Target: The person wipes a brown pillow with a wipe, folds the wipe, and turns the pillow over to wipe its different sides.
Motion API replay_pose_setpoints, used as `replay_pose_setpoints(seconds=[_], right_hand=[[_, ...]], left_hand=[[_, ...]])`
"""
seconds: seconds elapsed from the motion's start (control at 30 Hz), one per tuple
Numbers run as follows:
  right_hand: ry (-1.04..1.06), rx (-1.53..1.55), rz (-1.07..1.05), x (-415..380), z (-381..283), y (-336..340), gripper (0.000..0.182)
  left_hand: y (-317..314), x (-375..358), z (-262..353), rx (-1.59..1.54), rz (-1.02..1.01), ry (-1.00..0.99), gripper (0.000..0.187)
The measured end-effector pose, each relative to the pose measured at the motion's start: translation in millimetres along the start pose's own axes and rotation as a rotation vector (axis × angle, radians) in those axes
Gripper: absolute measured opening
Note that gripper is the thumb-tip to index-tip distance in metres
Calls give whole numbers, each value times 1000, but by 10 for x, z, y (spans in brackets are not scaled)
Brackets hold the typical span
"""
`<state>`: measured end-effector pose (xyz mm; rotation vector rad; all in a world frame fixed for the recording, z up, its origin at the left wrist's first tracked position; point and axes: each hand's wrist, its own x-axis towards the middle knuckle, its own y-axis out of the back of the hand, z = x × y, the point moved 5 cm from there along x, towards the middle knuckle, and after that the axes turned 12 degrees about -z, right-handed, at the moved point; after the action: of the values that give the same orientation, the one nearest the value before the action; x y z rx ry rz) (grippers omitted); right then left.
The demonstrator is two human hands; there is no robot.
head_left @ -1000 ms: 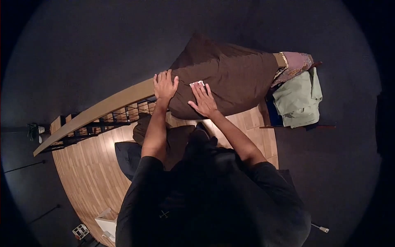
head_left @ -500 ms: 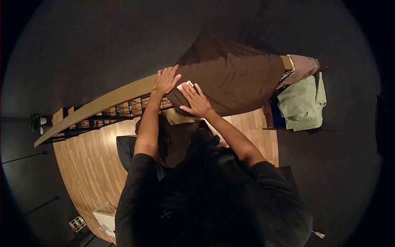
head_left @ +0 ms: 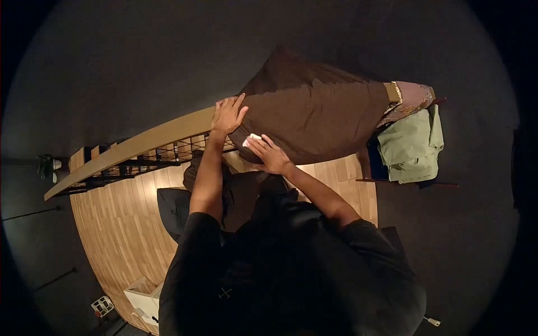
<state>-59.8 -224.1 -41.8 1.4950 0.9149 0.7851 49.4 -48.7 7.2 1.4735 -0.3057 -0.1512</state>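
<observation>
A dark brown fabric [head_left: 319, 120] is draped over the right part of a long curved wooden top [head_left: 168, 126]. My left hand [head_left: 228, 115] lies open with spread fingers where the fabric's left end meets the wood. Lower and to the right, my right hand [head_left: 272, 155] presses on the near side of the fabric. A small white piece [head_left: 252, 140], perhaps a folded tissue or cloth, is held under its fingertips. Much of that piece is hidden by the fingers.
Wire-grid shelving runs below the wooden top. Light green cloth [head_left: 412, 148] hangs over a chair at the right, near a patterned cloth [head_left: 414, 95]. On the wood floor [head_left: 117, 224] are dark bags [head_left: 174, 210] and a white box [head_left: 143, 302].
My right hand and the white piece have slid down the fabric, toward me. The left hand stays at about the same place on the fabric's edge.
</observation>
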Motion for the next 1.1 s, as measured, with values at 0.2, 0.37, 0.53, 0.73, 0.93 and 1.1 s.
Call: replay_pose_setpoints(seconds=[0.2, 0.37, 0.53, 0.73, 0.93, 1.1], right_hand=[[-238, -153, 38, -302, 336, 27, 79], [-373, -97, 111, -335, 451, 114, 78], [-320, 36, -29, -762, 262, -191, 76], [-443, -4, 103, -473, 585, 218, 77], [-454, 41, 76, -870, 354, -234, 79], [-475, 33, 2, -1017, 421, -206, 79]], left_hand=[[28, 26, 33, 19, -7, 12, 54], [81, 79, 38, 12, -16, 14, 53], [53, 27, 38, 21, -42, 28, 53], [29, 30, 6, -1, -33, 16, 53], [-25, 28, 19, 9, -28, 19, 54], [16, 62, 1, 33, -72, 38, 53]])
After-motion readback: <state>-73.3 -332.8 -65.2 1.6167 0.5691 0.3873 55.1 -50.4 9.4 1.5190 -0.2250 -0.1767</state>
